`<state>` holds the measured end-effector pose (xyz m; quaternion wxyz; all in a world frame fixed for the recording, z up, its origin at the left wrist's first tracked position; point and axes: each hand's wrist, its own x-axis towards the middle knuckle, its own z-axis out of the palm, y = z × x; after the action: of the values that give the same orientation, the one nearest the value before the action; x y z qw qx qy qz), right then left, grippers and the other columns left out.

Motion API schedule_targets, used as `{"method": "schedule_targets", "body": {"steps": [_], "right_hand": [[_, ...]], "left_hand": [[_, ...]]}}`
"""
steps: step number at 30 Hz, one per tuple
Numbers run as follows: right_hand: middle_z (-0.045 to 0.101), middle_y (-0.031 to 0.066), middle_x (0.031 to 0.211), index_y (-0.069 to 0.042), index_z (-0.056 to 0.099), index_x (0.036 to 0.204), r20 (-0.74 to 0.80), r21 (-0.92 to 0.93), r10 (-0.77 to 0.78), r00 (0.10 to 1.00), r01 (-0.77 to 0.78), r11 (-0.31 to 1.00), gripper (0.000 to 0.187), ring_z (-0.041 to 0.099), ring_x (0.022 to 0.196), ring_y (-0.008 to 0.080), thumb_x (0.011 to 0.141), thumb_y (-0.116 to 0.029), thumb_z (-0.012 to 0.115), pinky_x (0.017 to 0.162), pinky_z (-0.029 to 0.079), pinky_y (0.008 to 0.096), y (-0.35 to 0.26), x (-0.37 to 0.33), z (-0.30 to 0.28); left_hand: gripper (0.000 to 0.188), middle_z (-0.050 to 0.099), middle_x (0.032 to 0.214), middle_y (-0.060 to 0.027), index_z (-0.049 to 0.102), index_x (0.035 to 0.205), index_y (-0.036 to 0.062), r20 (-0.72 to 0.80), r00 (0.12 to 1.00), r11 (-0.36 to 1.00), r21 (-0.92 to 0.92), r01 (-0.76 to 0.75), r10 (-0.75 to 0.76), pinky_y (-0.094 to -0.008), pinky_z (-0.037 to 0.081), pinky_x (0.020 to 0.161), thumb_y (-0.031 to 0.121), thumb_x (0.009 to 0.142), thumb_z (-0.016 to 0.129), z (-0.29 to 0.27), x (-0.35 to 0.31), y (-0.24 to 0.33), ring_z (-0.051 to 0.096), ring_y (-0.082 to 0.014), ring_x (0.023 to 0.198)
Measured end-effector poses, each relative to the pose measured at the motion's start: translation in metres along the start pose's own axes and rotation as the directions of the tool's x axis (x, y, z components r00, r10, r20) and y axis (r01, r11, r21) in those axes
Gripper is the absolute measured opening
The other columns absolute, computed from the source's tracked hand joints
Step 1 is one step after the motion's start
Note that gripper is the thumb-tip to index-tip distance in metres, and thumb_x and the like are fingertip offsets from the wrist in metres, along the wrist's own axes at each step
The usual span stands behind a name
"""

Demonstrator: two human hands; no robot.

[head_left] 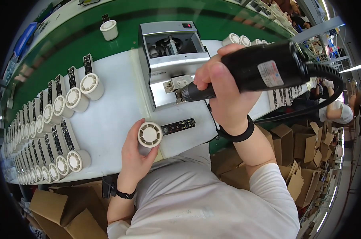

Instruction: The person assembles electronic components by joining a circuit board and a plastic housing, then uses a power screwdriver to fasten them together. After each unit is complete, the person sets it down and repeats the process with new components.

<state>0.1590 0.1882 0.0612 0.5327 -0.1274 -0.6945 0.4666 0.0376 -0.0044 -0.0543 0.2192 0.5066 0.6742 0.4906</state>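
My right hand (231,89) is wrapped round a thick black electric screwdriver (250,65), held nearly level with its cord running off to the right. The tip is at the front recess of a silver screw feeder machine (170,63); whether a screw sits on it is too small to tell. Nearer to me, my left hand (133,155) grips a round white housing (150,134) with a slotted, fan-like face. From its right side a narrow strip with a black circuit board (179,126) sticks out over the white table mat.
Rows of similar white units with board strips (77,99) fill the mat's left side. One more unit (109,30) stands at the back on the green surface. Other housings (233,39) and strips (282,97) lie right. Opened cardboard boxes (284,139) stand below the table. A person (340,112) is at far right.
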Motion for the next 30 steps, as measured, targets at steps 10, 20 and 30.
{"method": "schedule_targets", "body": {"steps": [10,20,30], "right_hand": [[0.056,0.0082,0.071,-0.001,0.046,0.114,0.008,0.052,0.178,0.984,-0.178,0.983,0.027,0.052,0.056,0.0164,0.090,-0.004,0.058,0.058,0.049,0.0341,-0.020,-0.008,0.000],[0.049,0.0044,0.073,-0.007,0.047,0.117,-0.103,0.203,0.229,0.968,-0.205,0.957,0.029,0.048,0.061,0.0167,0.091,-0.016,0.057,0.064,0.046,0.0373,-0.042,-0.039,-0.027],[0.048,0.0030,0.074,-0.008,0.043,0.120,-0.042,0.254,0.192,0.981,-0.175,0.951,0.033,0.048,0.062,0.0151,0.094,-0.023,0.057,0.065,0.046,0.0351,-0.068,-0.052,-0.024]], "left_hand": [[0.068,0.054,0.133,-0.0198,0.043,0.137,-0.0020,0.002,1.000,1.000,-0.006,-0.005,0.005,-0.0388,0.048,0.097,0.001,0.076,0.073,-0.002,0.000,0.000,0.058,-0.0339,0.117],[0.070,0.055,0.132,-0.0190,0.042,0.138,-0.0011,-0.002,1.000,1.000,-0.011,0.003,-0.003,-0.0399,0.046,0.099,0.003,0.075,0.075,0.000,-0.001,0.002,0.056,-0.0349,0.119],[0.051,0.057,0.129,-0.0145,0.059,0.118,0.0028,0.027,0.886,0.829,0.341,-0.444,0.463,-0.0589,0.031,0.108,0.008,0.072,0.079,0.021,0.015,0.054,0.055,-0.0356,0.120]]}}
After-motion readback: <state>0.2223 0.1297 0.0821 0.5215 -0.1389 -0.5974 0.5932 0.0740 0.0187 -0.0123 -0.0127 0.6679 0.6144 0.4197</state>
